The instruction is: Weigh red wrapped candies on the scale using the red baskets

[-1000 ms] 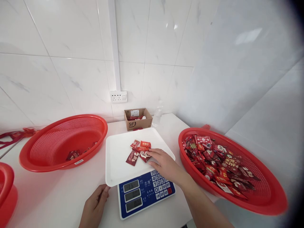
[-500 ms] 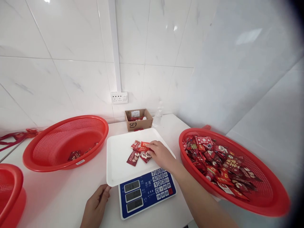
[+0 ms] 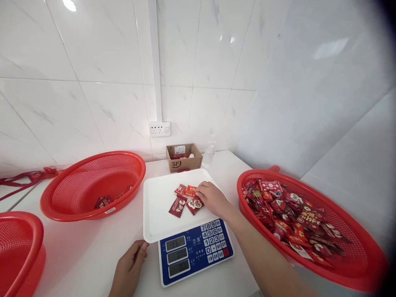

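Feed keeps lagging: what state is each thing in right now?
Right hand, fingers on the packets on the tray.
Left hand, resting at the tray's near corner.
Scale, switched on.
Right basket, heaped with packets.
Middle basket, nearly empty.
Cardboard box, open.

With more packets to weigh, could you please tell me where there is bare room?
The white plastic scale tray is bare across its left half and front edge. The white tabletop is bare between the left red mesh basket and the left hand. Crowded: the small red packets by the right hand.

head camera looks forward and down, close over the scale (image 3: 194, 249).
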Available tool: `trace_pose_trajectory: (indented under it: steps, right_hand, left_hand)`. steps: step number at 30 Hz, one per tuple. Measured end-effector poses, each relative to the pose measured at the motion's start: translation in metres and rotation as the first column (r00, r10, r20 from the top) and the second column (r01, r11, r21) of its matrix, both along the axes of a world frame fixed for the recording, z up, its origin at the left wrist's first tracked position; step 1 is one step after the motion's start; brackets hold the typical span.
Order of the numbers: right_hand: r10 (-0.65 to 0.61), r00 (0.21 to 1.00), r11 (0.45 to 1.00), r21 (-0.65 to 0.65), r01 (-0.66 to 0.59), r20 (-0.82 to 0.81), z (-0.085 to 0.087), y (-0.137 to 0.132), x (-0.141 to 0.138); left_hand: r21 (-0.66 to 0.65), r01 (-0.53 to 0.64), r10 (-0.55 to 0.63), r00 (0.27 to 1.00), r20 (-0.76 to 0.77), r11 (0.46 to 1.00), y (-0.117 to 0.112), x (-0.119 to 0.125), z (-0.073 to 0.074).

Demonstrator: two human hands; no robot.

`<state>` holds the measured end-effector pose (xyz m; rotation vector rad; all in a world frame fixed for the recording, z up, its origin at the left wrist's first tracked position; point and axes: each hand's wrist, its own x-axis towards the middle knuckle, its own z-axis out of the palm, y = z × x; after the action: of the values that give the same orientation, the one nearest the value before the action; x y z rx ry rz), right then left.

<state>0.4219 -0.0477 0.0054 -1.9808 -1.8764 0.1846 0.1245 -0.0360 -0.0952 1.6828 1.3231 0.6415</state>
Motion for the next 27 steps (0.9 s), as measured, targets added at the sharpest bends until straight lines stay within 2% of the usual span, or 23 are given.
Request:
trace_pose_trajectory:
  steps: [27]
  right_hand:
    - [-0.021,0.996,0.999,0.035,0.024,-0.089,-0.0023,0.0044,0.0009]
  left_hand:
    - [0.036,0.001,-0.002,1.0,0.022,0.999,-0.0006,-0.0001,-0.0012]
